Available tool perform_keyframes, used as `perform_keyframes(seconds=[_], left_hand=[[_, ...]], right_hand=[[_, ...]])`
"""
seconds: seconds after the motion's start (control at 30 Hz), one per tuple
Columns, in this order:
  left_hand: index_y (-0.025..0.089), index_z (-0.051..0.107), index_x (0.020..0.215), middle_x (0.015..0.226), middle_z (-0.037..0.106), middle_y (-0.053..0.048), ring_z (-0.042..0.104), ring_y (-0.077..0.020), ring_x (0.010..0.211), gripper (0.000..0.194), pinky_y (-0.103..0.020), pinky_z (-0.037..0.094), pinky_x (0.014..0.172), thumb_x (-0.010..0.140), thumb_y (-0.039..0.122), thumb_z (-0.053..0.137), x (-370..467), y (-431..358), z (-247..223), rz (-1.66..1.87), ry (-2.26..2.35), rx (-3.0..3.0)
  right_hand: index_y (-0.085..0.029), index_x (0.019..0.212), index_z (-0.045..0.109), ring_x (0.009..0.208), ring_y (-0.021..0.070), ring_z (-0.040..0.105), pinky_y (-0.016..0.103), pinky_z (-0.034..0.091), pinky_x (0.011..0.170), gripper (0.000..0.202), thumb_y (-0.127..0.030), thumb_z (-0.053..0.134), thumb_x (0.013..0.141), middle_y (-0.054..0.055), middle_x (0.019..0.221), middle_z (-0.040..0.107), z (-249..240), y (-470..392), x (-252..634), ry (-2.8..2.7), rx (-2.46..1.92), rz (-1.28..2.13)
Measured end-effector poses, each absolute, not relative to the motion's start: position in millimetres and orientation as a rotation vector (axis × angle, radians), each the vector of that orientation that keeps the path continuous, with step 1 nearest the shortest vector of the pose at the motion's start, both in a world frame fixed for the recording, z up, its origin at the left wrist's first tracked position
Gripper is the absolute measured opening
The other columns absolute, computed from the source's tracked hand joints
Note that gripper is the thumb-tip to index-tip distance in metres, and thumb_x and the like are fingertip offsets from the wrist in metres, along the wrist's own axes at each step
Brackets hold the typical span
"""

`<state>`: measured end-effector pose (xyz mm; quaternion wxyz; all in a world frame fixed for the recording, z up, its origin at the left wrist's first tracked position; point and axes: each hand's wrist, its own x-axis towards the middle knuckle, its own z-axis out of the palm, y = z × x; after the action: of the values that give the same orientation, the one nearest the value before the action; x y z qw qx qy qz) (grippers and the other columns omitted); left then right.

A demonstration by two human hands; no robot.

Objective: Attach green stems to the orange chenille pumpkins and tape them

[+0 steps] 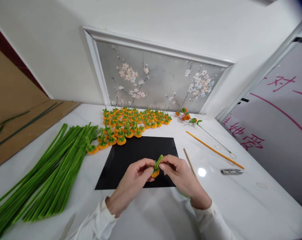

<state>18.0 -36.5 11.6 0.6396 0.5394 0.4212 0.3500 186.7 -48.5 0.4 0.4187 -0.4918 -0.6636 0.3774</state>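
Observation:
Over the front of a black mat (138,150), my left hand (138,173) pinches a small pipe-cleaner flower (155,173) with an orange head and green base. My right hand (177,171) closes its thumb and finger on the green strip that rises from the flower's base. The orange head points down and is partly hidden by my left fingers. Beyond the mat, several finished-looking orange flowers (121,141) rest head down with green stems up. Left of the mat lies a big bundle of green pipe cleaners (63,166).
To the right lie a thin wooden stick (189,162), an orange pipe cleaner (213,148) and metal thread snips (231,171). Behind them is a flower spray (196,121) on a long wire. A whiteboard (278,110) borders the right side; a cardboard piece (28,123) is at left.

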Motion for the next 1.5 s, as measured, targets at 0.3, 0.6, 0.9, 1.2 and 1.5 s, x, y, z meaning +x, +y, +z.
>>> perform_keyframes(seconds=[0.3,0.6,0.9,1.2,1.5], left_hand=[[0.016,0.062,0.09,0.08,0.059,-0.001,0.054,-0.0121,0.071,0.013,-0.024,0.048,0.065,0.079,0.022,0.058,18.2,-35.1,9.5,0.808,0.941,1.314],[0.017,0.063,0.091,0.085,0.059,-0.001,0.055,-0.0107,0.072,0.013,-0.022,0.049,0.066,0.081,0.022,0.057,16.6,-35.2,7.9,0.834,0.958,1.244],[0.017,0.07,0.087,0.083,0.063,-0.001,0.058,-0.0104,0.068,0.014,-0.024,0.052,0.069,0.079,0.024,0.061,17.0,-35.8,6.5,0.839,1.021,1.197],[0.017,0.069,0.08,0.079,0.064,-0.001,0.059,-0.0125,0.07,0.012,-0.024,0.053,0.068,0.074,0.027,0.066,15.6,-31.1,10.3,1.024,1.079,1.128],[0.017,0.069,0.082,0.078,0.065,-0.002,0.059,-0.0127,0.069,0.014,-0.026,0.054,0.069,0.073,0.028,0.067,13.2,-30.0,13.9,1.078,1.118,1.146]], right_hand=[[-0.02,0.084,0.065,0.07,0.0134,0.058,0.023,0.044,0.063,0.021,-0.009,0.047,0.084,0.0,0.08,0.065,1.3,-49.8,186.4,-1.718,-1.27,0.754],[-0.02,0.089,0.059,0.073,0.0153,0.061,0.024,0.047,0.064,0.009,-0.014,0.055,0.083,0.001,0.082,0.067,2.1,-50.1,182.3,-1.706,-1.3,0.627],[-0.021,0.093,0.06,0.073,0.0145,0.062,0.025,0.047,0.066,0.011,-0.018,0.055,0.085,0.0,0.085,0.067,-0.7,-50.5,183.9,-1.688,-1.256,0.785],[-0.019,0.115,0.057,0.09,0.0194,0.065,0.032,0.053,0.073,0.041,-0.048,0.038,0.094,0.01,0.106,0.066,3.3,-47.6,203.5,-1.373,-1.254,1.164],[-0.02,0.102,0.064,0.096,0.0221,0.064,0.038,0.052,0.083,0.039,-0.052,0.045,0.091,0.01,0.107,0.067,6.6,-44.7,211.6,-1.113,-1.087,1.044]])
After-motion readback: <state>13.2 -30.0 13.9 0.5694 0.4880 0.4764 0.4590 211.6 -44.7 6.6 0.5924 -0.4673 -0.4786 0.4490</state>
